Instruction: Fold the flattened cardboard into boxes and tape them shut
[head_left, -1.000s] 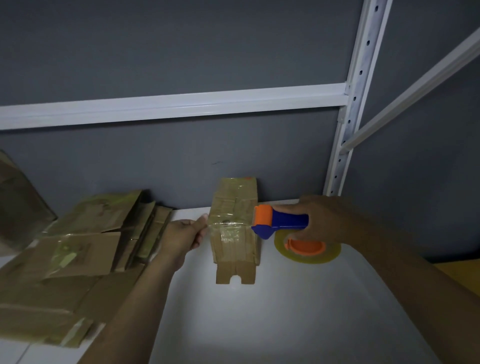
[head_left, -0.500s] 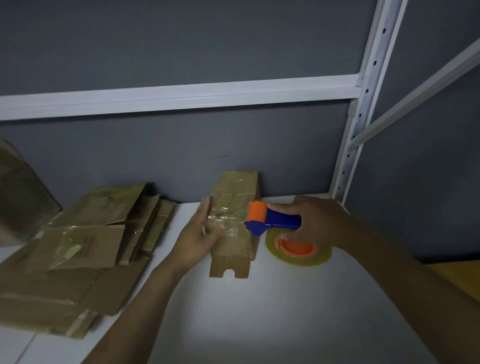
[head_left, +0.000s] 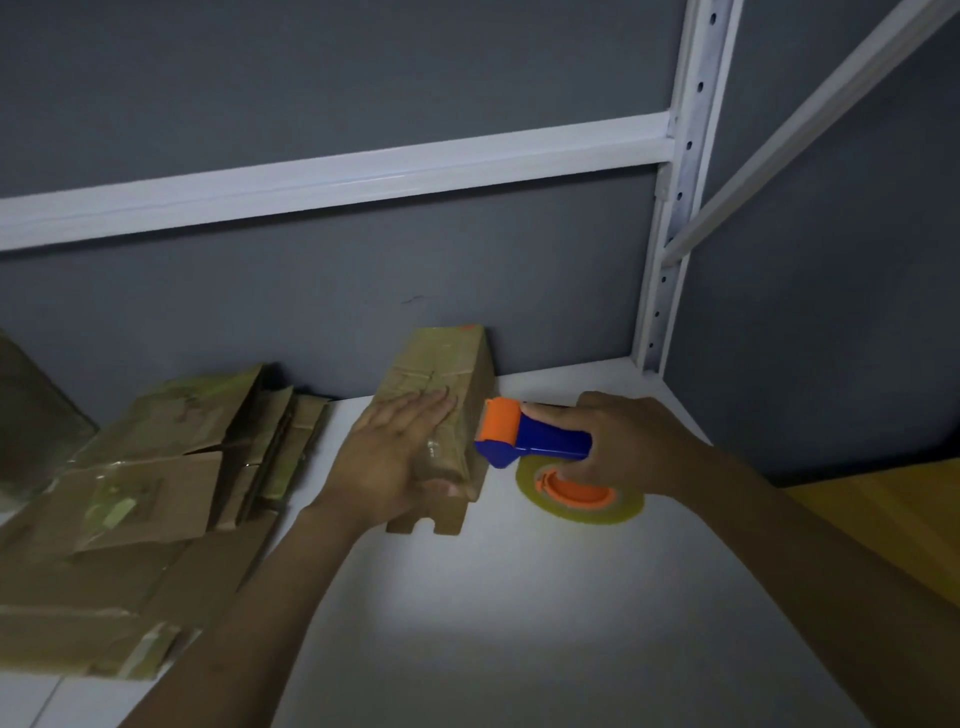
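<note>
You are at the taping step: on the white shelf (head_left: 519, 623), right of the flattened cardboard pile (head_left: 135, 493), the folded cardboard box (head_left: 441, 371) lies under your left hand (head_left: 395, 452), which presses flat on its taped top, fingers straight and together. Your right hand (head_left: 634, 447) grips the handle of the blue-and-orange tape dispenser (head_left: 535, 439), its roller just beside the box's right face. The next move likely calls for holding the box firm while the dispenser cuts the tape free.
</note>
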